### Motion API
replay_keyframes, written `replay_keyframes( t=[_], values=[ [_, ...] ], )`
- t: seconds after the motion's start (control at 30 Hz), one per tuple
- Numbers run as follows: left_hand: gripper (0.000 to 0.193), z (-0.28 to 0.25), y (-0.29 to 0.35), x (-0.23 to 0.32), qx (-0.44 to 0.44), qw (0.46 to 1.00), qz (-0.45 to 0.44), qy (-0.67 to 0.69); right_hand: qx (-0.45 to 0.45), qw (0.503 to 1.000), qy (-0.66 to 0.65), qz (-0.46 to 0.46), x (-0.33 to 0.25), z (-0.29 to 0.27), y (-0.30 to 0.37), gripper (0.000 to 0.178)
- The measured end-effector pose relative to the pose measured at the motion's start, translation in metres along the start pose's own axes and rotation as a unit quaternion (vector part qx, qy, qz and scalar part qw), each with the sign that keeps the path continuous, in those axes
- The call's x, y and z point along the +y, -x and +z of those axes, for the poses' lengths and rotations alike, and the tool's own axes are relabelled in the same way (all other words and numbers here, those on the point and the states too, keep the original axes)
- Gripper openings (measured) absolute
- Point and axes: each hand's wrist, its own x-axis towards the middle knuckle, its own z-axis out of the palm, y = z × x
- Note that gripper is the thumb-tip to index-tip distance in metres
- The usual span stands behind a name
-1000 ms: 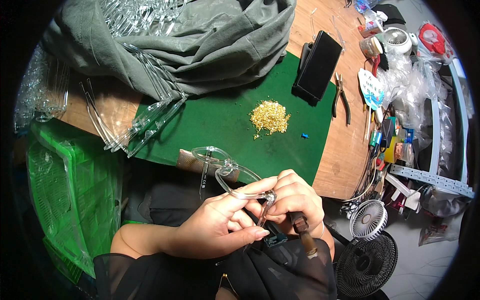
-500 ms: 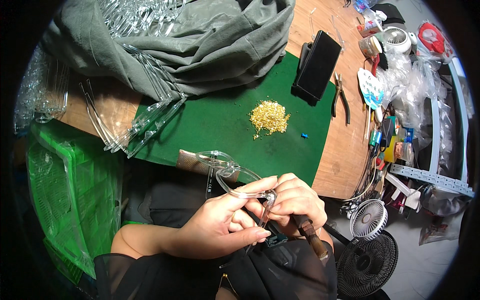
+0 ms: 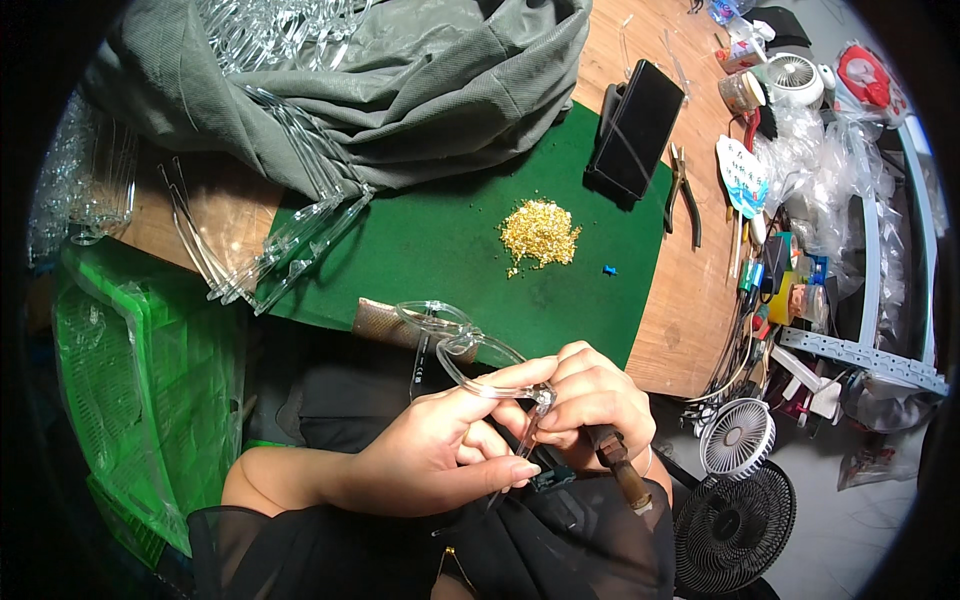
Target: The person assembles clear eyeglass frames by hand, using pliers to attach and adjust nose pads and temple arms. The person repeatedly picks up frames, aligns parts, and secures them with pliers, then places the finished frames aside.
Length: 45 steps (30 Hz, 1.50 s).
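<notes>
Above my lap, my left hand [image 3: 455, 440] closes round a clear plastic eyeglass frame [image 3: 480, 345], thumb and fingers on its right-hand end and temple. My right hand [image 3: 598, 402] is closed too, with its fingertips pressed against the hinge corner of the frame. A brown-handled tool [image 3: 628, 477] is tucked in this hand; its handle points down and to the right, and its working end is hidden by the fingers. Beyond the hands, a heap of tiny gold-coloured metal pieces [image 3: 540, 233] lies on the green mat [image 3: 430, 240].
Several clear frames [image 3: 310, 240] lie at the mat's left, beside a grey cloth [image 3: 430, 110] heaped with more. A phone [image 3: 636, 130] leans on a stand near pliers [image 3: 682, 198]. A green crate [image 3: 150, 390] stands left; small fans [image 3: 738, 440] stand right.
The eyeglass frame has shifted very slightly to the right. The brown handle in my right hand has turned a little. Both hands keep their hold.
</notes>
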Motion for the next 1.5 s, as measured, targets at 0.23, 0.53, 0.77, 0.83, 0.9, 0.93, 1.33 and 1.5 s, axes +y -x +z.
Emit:
replay_keyframes(
  t=[0.23, 0.53, 0.77, 0.83, 0.9, 0.93, 1.33, 1.5],
  values=[
    [0.077, -0.0003, -0.0008, -0.0009, 0.000, 0.999, 0.007, -0.037, -0.022, 0.999, 0.027, -0.010, -0.0006, -0.0026, -0.0029, 0.022],
    [0.077, 0.0026, -0.0019, 0.0001, 0.011, 1.000, 0.004, 0.000, 0.013, 0.998, 0.055, -0.032, -0.0008, 0.0013, 0.0001, 0.020],
    [0.076, 0.0010, -0.0017, -0.0019, 0.005, 1.000, 0.010, -0.017, 0.025, 0.999, 0.037, -0.019, 0.0000, 0.0036, 0.0016, 0.020],
    [0.076, 0.0011, -0.0015, -0.0017, 0.006, 1.000, 0.009, -0.014, 0.028, 0.999, 0.032, -0.019, 0.0002, 0.0043, 0.0014, 0.021],
    [0.076, 0.0014, -0.0012, -0.0010, 0.008, 1.000, 0.006, -0.011, 0.024, 0.999, 0.028, -0.018, 0.0007, 0.0040, 0.0018, 0.021],
    [0.076, 0.0016, -0.0012, -0.0004, 0.010, 1.000, 0.004, -0.011, 0.022, 0.999, 0.026, -0.018, 0.0008, 0.0036, 0.0020, 0.021],
    [0.077, 0.0003, -0.0004, -0.0008, 0.013, 1.000, -0.001, 0.001, -0.006, 0.999, 0.043, -0.028, 0.0019, 0.0005, -0.0004, 0.023],
    [0.076, -0.0001, -0.0005, -0.0005, 0.009, 1.000, 0.003, 0.000, 0.006, 1.000, 0.012, -0.013, 0.0015, 0.0030, 0.0007, 0.018]
  ],
)
